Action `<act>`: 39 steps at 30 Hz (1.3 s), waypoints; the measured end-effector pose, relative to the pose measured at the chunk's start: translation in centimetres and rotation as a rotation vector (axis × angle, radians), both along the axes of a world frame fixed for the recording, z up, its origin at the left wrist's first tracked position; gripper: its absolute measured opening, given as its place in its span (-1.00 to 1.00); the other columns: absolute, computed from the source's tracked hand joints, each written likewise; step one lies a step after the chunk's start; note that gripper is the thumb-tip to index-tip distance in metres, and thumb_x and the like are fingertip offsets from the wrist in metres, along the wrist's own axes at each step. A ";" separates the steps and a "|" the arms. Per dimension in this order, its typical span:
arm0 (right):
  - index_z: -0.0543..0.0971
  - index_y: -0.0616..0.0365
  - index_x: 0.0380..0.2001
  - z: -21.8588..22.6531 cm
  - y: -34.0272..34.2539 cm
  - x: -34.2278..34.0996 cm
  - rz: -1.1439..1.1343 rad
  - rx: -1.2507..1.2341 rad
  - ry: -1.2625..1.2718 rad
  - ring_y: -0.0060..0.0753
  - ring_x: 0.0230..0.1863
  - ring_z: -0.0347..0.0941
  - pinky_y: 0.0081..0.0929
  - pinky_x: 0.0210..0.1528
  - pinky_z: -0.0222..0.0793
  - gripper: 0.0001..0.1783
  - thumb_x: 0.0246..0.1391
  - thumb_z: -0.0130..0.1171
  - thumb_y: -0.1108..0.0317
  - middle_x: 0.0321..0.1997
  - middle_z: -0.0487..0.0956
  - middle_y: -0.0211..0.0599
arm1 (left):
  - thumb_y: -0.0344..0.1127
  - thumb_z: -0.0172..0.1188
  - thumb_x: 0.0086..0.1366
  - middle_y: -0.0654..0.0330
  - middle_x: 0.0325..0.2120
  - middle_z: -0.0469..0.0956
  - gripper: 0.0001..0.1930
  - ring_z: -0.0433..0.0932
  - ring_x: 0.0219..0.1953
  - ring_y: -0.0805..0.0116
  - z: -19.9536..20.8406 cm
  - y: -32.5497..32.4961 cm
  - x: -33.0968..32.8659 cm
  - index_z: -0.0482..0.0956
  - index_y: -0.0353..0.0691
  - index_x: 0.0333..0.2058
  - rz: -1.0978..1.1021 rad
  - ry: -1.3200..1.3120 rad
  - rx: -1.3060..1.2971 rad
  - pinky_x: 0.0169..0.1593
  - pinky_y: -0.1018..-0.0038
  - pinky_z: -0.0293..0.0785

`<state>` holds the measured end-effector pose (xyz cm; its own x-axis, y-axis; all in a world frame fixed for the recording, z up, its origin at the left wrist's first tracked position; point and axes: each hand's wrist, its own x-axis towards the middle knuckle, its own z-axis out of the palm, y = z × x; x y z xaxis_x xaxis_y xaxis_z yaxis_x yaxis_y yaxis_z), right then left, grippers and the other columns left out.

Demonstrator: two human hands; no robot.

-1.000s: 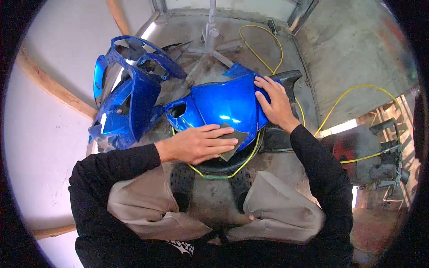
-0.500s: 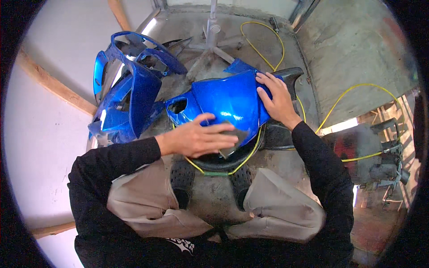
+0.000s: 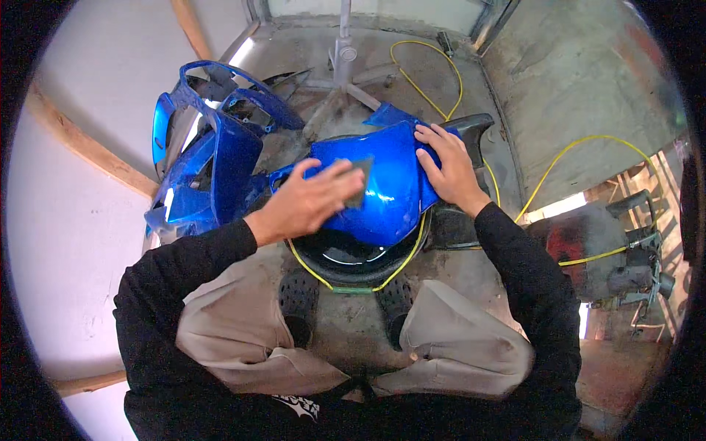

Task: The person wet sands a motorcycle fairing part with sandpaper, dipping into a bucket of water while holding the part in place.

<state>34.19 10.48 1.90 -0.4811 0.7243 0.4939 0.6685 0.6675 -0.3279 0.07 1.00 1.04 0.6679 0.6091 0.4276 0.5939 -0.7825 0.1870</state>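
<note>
A glossy blue body panel (image 3: 397,173) lies in front of me over a black, rounded tub-like piece (image 3: 346,268). My left hand (image 3: 305,200) presses a small grey-green sheet of sandpaper (image 3: 360,180) against the panel's left part. Its fingers are somewhat blurred and cover most of the sheet. Spread over the panel's right edge, my right hand (image 3: 450,167) rests with its fingers extended, thumb apart from them. The panel's hole at the left end is mostly hidden behind my left hand.
Several blue fairing parts (image 3: 239,158) lean by the white wall on the left. A metal stand (image 3: 344,70) is behind the panel. A yellow hose (image 3: 460,81) loops across the floor to a dirty red-and-black compressor (image 3: 581,246) on the right. Dark clogs (image 3: 298,301) are on my feet.
My left hand has slid the sandpaper up and to the left across the panel, uncovering its lower edge and the black piece beneath. My right hand stays in place.
</note>
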 end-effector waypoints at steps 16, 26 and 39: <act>0.64 0.21 0.22 0.1 0.2 -0.2 -0.008 -0.043 0.004 0.20 0.52 0.36 0.09 0.56 0.16 -0.55 0.42 0.19 0.18 0.42 0.60 -0.10 | -0.23 0.23 0.50 0.19 0.54 0.37 -0.37 0.27 0.59 0.07 -0.9 -0.7 0.4 0.38 -0.02 0.51 0.093 0.004 -0.095 0.49 -0.07 0.19; 0.64 0.21 0.20 0.0 0.1 -0.1 -0.006 -0.009 -0.005 0.21 0.51 0.37 0.09 0.54 0.18 -0.56 0.41 0.19 0.17 0.40 0.61 -0.08 | -0.25 0.19 0.53 0.15 0.50 0.42 -0.45 0.34 0.55 0.05 0.0 0.3 0.7 0.45 -0.06 0.45 0.213 -0.128 -0.095 0.47 -0.02 0.23; 0.61 0.20 0.24 0.0 0.3 0.0 0.002 -0.009 0.005 0.20 0.52 0.36 0.08 0.55 0.17 -0.53 0.42 0.20 0.16 0.37 0.63 -0.11 | -0.28 0.19 0.52 0.17 0.53 0.38 -0.40 0.30 0.58 0.09 -1.4 0.2 0.1 0.40 -0.02 0.50 0.022 0.029 -0.026 0.48 -0.06 0.20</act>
<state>34.14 10.73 1.88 -0.4797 0.7280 0.4897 0.6656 0.6656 -0.3374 0.15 1.16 -0.38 0.6661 0.6342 0.3925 0.6163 -0.7644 0.1894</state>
